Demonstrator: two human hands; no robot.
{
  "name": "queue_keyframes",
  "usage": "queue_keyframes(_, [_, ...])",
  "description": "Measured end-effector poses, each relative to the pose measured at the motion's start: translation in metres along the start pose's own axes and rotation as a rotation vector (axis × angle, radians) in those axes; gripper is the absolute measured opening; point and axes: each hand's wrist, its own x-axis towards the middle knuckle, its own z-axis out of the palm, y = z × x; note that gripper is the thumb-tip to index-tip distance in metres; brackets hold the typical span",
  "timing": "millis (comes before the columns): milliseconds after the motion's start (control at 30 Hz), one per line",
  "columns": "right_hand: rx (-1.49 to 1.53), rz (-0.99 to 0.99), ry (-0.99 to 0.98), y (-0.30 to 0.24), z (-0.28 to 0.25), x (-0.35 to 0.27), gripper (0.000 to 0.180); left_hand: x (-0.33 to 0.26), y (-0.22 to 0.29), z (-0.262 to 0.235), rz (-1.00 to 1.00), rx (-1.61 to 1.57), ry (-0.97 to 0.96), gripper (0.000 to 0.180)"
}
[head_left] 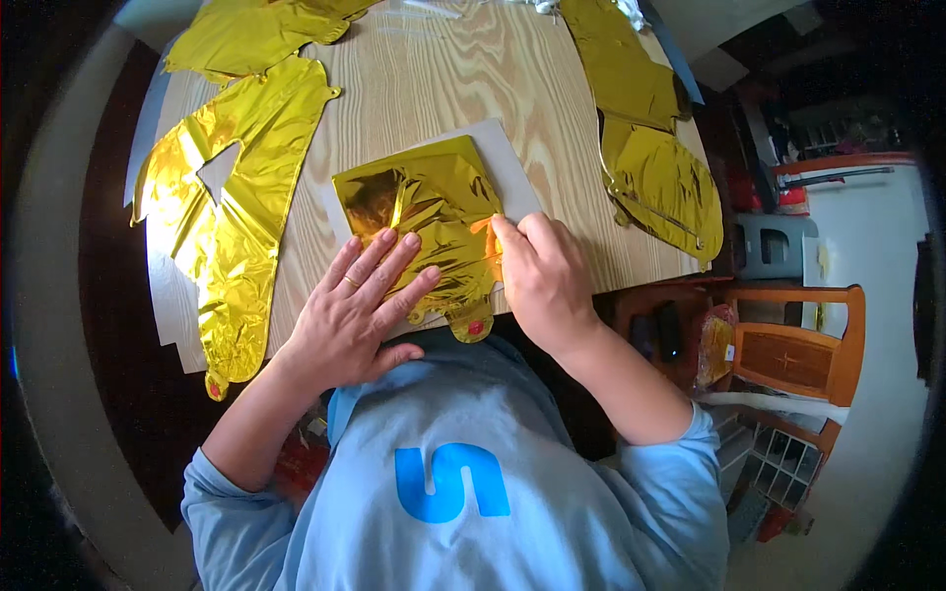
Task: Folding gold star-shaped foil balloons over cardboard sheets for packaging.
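Note:
A gold foil balloon [434, 187], folded into a rough square, lies on a pale flat sheet [507, 158] at the table's near edge. Its tail with a red spot [475, 327] hangs toward me. My left hand [350, 310] rests flat on the foil's lower left, fingers spread. Closed in a fist, my right hand [547, 281] presses at the foil's right edge. An orange patch [490, 246] shows beside its thumb; whether it is a small object or a reflection, I cannot tell. Whatever those fingers hold is hidden.
Flat gold foil balloons lie at the left [246, 187], far left [256, 39] and right [655, 177] of the wood-grain table [443, 84]. A wooden chair [798, 345] and a grey plastic stool [778, 246] stand beyond the table's right side.

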Motion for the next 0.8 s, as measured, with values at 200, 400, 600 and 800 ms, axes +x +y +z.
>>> queue_keyframes(200, [-0.062,0.005,0.019,0.0,0.002,-0.003,0.036,0.0,0.0,0.0,0.005,0.003,0.01,0.081])
queue_keyframes(400, [-0.049,0.046,0.01,0.0,0.0,-0.001,0.038,0.001,-0.001,-0.001,0.009,-0.002,-0.004,0.081])
queue_keyframes(600, [-0.14,0.052,-0.12,-0.007,-0.011,0.007,0.047,0.0,-0.002,0.001,0.02,-0.001,0.012,0.081])
queue_keyframes(800, [-0.106,0.056,-0.125,-0.003,-0.009,0.012,0.046,-0.001,-0.003,-0.001,0.021,-0.02,0.014,0.08])
